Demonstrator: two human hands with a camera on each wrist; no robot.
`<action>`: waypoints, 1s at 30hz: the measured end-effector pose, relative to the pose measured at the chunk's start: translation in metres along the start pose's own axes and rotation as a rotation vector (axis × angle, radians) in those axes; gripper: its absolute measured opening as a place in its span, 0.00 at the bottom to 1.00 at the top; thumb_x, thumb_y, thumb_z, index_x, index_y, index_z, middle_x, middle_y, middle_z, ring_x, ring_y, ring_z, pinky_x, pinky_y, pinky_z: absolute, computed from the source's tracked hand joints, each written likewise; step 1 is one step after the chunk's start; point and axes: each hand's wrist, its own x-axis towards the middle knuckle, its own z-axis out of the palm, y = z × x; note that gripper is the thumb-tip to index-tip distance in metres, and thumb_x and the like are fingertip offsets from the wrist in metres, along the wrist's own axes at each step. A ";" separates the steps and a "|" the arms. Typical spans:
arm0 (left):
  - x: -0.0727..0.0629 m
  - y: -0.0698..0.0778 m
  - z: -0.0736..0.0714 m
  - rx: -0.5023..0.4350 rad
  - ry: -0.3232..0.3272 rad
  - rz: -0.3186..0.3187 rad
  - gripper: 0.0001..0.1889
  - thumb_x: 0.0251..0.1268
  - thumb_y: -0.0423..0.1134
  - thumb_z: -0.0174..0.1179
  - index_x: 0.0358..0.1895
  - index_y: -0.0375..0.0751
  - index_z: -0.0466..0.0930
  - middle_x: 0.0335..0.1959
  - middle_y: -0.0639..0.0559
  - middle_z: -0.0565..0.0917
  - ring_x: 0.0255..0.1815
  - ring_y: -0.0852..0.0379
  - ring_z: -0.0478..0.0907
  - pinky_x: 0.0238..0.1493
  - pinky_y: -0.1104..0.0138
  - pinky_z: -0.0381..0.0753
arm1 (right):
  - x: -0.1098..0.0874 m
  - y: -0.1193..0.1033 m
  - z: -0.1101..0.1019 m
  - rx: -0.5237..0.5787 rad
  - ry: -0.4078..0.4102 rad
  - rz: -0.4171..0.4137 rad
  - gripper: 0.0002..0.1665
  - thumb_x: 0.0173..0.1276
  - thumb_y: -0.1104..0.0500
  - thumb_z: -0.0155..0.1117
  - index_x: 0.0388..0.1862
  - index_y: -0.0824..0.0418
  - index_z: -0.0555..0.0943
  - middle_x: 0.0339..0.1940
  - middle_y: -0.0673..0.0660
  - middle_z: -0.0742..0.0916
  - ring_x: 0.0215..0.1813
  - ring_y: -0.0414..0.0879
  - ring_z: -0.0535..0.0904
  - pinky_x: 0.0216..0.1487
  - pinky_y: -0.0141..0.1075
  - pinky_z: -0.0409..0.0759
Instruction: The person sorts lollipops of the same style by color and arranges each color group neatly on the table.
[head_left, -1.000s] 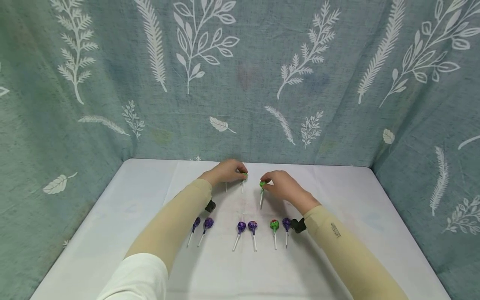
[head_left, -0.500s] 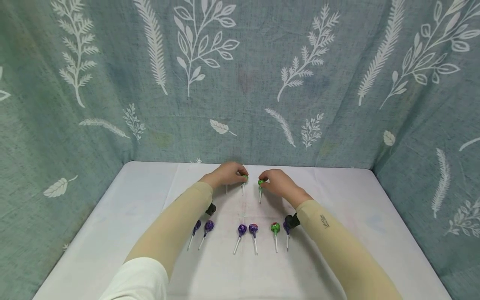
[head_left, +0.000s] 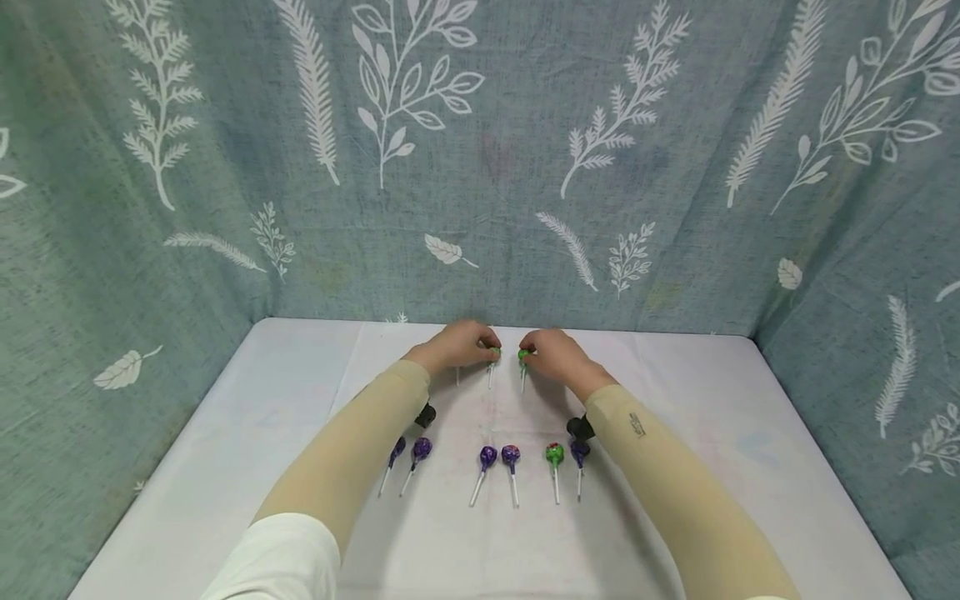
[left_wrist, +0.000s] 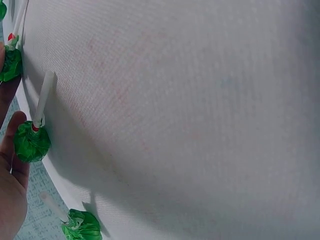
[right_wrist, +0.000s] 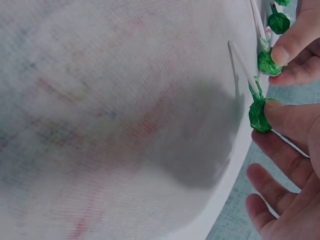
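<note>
My left hand pinches a lollipop in green wrapping by its round head, near the far table edge. Just to the right, my right hand holds a second green lollipop between thumb and finger. Both white sticks point toward me, and the two heads are a short gap apart. Left of the left hand lies another green lollipop; in the head view the hand hides its head and only the stick shows. In the right wrist view the left thumb presses on the lollipop it holds.
Nearer me, a row of lollipops lies on the white table: purple ones at left, a purple pair in the middle, and a green one beside a purple one at right. A patterned curtain stands behind.
My right hand has moved the green lollipop away from me, level with the one in my left hand. The left hand has stayed nearly still.
</note>
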 end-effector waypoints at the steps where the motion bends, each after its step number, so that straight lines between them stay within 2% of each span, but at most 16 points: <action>1: 0.000 0.000 0.000 0.000 0.000 -0.001 0.14 0.68 0.49 0.64 0.53 0.51 0.86 0.48 0.59 0.84 0.53 0.56 0.79 0.55 0.60 0.77 | 0.001 0.000 0.000 0.000 -0.005 0.004 0.19 0.73 0.56 0.63 0.60 0.60 0.82 0.53 0.56 0.85 0.56 0.50 0.80 0.56 0.45 0.78; 8: 0.001 0.000 -0.002 -0.013 -0.011 -0.025 0.12 0.68 0.50 0.64 0.51 0.55 0.86 0.47 0.60 0.84 0.52 0.57 0.79 0.55 0.61 0.77 | 0.006 -0.001 0.000 -0.001 -0.008 0.010 0.19 0.74 0.56 0.63 0.60 0.60 0.81 0.54 0.56 0.85 0.56 0.51 0.80 0.56 0.45 0.78; 17: -0.003 0.002 -0.002 -0.028 -0.017 -0.013 0.13 0.68 0.49 0.65 0.52 0.51 0.86 0.47 0.58 0.84 0.54 0.55 0.79 0.56 0.58 0.77 | 0.010 -0.002 0.007 0.003 -0.024 0.001 0.20 0.74 0.57 0.62 0.62 0.61 0.80 0.55 0.56 0.85 0.58 0.50 0.79 0.59 0.45 0.77; 30: 0.000 -0.001 0.001 -0.021 -0.017 -0.039 0.13 0.68 0.50 0.64 0.52 0.54 0.86 0.48 0.59 0.84 0.52 0.56 0.79 0.55 0.59 0.77 | 0.004 -0.005 0.003 -0.016 -0.025 -0.018 0.22 0.75 0.55 0.62 0.65 0.59 0.78 0.60 0.57 0.82 0.61 0.53 0.77 0.60 0.47 0.76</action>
